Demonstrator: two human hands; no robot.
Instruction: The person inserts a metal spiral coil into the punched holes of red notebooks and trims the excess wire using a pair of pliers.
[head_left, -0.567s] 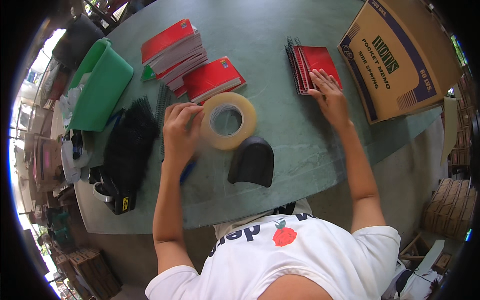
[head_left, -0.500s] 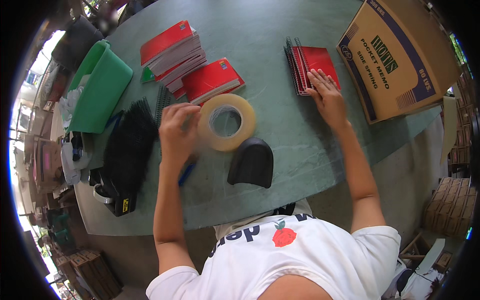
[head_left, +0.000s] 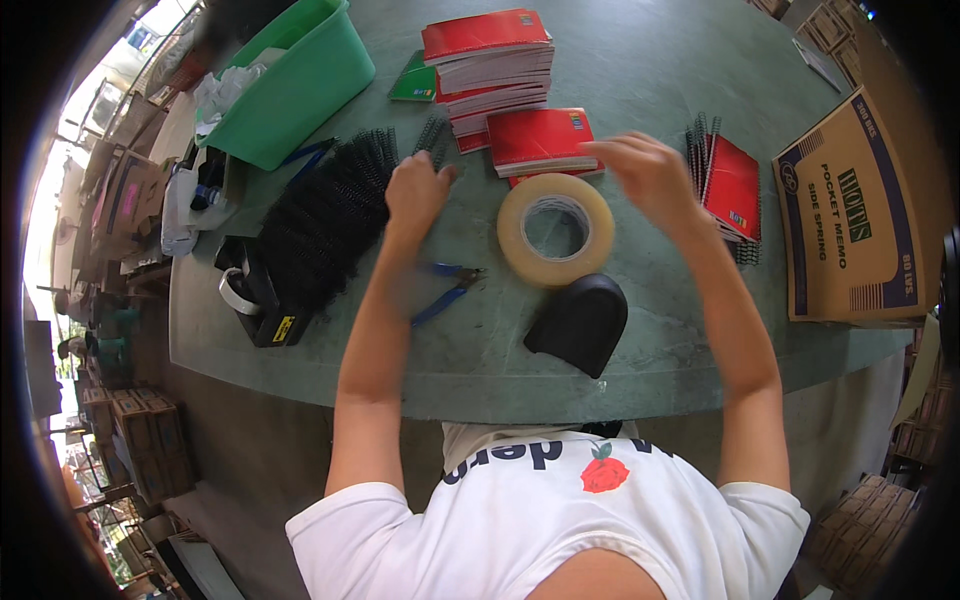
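Right hand (head_left: pixel 648 172) lifted off the spiral notebooks (head_left: pixel 728 186), now open over the red pad (head_left: pixel 541 140) | left hand (head_left: pixel 418 193) curled, empty, by black wire coils (head_left: pixel 330 225) (blurred) | tape roll (head_left: pixel 556 229) between hands on bench (head_left: pixel 640 70)

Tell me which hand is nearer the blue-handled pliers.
Left. The left hand is just above the pliers, beside the black coils; the right hand is farther off, beyond the tape roll.
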